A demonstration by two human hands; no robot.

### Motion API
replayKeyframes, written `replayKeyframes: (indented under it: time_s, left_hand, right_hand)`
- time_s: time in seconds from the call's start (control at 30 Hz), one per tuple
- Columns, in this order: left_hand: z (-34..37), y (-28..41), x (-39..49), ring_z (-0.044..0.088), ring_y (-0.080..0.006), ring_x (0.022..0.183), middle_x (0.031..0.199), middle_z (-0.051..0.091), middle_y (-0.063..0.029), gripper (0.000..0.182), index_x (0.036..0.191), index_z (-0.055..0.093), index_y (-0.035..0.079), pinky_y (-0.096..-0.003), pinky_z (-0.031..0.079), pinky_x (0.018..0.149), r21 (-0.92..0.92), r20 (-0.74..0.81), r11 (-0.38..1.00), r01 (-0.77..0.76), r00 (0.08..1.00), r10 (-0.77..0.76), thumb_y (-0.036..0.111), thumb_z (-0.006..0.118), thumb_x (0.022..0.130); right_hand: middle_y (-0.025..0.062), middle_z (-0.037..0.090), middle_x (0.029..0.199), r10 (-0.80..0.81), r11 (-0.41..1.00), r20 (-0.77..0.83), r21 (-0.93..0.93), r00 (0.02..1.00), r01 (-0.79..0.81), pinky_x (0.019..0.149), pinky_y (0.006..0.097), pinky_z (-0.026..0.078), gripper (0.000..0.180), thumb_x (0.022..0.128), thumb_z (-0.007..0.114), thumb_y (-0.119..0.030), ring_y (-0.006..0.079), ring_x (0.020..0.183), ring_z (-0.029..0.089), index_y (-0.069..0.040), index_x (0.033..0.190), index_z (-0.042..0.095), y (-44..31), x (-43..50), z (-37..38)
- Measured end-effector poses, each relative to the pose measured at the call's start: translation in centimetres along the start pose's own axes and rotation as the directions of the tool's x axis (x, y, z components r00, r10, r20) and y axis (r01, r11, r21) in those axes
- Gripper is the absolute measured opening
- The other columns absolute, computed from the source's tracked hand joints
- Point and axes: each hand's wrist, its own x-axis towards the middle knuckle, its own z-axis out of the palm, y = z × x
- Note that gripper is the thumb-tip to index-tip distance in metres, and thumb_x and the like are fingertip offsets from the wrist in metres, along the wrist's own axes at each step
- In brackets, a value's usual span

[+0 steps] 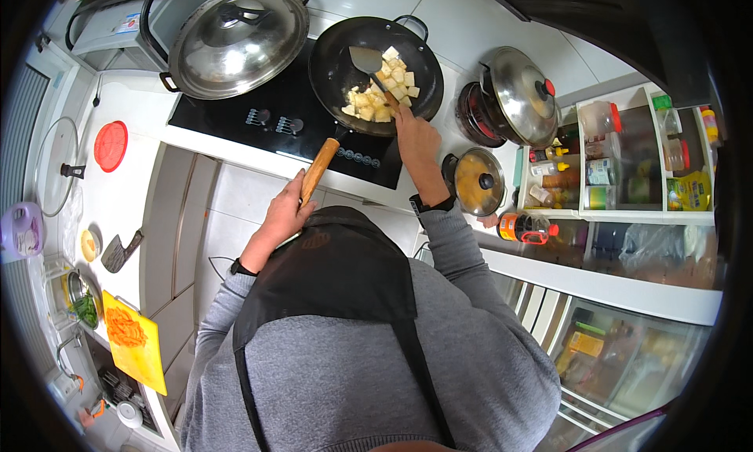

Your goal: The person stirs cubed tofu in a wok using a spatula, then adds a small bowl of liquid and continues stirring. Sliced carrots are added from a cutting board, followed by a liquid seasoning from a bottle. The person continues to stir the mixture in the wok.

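Observation:
A black wok (329, 63) sits on the right part of the black glass cooktop (235, 113). My left hand (286, 203) grips its wooden handle (319, 168), which points toward me. Pale cubes (376, 102), which look like tofu, lie heaped in the wok's lower right half, some with a yellowish surface. My right hand (416, 139) holds a spatula (366, 59) by its brown handle. The spatula's metal blade is inside the wok, above and left of the cubes, and its shaft crosses over them.
A large lidded wok (247, 52) stands left of mine. To the right are a lidded pot (517, 93) and a smaller glass-lidded pot (477, 184). On the left counter lie a cleaver (120, 252), a red basket (111, 146) and a yellow cutting board (138, 358) with orange slices.

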Motion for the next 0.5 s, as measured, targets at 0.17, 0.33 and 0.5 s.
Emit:
replayKeyframes:
  time_s: [0.17,0.33,0.5]
  left_hand:
    - [0.1,-0.3,0.1,0.061,-0.0430,0.111,0.130,0.056,-0.0301,0.074,0.148,0.033,-0.002,-0.0434,0.050,0.094,-0.007,-0.028,1.000,-0.022,0.999,0.022,0.019,0.069,0.087]
    - [-0.8,-0.4,0.2,0.060,-0.0430,0.113,0.130,0.056,-0.0300,0.074,0.148,0.032,-0.002,-0.0432,0.049,0.096,-0.034,-0.038,0.994,-0.104,0.994,0.103,0.016,0.069,0.087]
    - [-2.3,-0.4,0.5,0.062,-0.0426,0.108,0.123,0.060,-0.0299,0.072,0.147,0.036,-0.001,-0.0421,0.050,0.093,-0.062,-0.005,0.998,-0.020,1.000,0.019,0.011,0.069,0.085]
  right_hand:
    - [0.0055,0.057,0.070,-0.197,0.980,-0.204,-0.065,0.959,0.187,0.051,0.0429,0.051,0.030,0.092,0.063,-0.032,0.0305,0.056,0.063,-0.017,0.118,0.065,3.2,-0.6,-3.0]
    - [0.0064,0.052,0.077,-0.374,0.908,-0.295,-0.310,0.880,0.282,0.057,0.0392,0.050,0.032,0.086,0.064,-0.015,0.0266,0.060,0.060,-0.017,0.117,0.066,9.2,3.3,-8.5]
    - [0.0077,0.058,0.083,-0.554,0.783,-0.171,-0.440,0.815,0.440,0.062,0.0396,0.053,0.032,0.084,0.058,-0.008,0.0280,0.069,0.064,-0.017,0.113,0.069,13.3,9.8,-11.8]
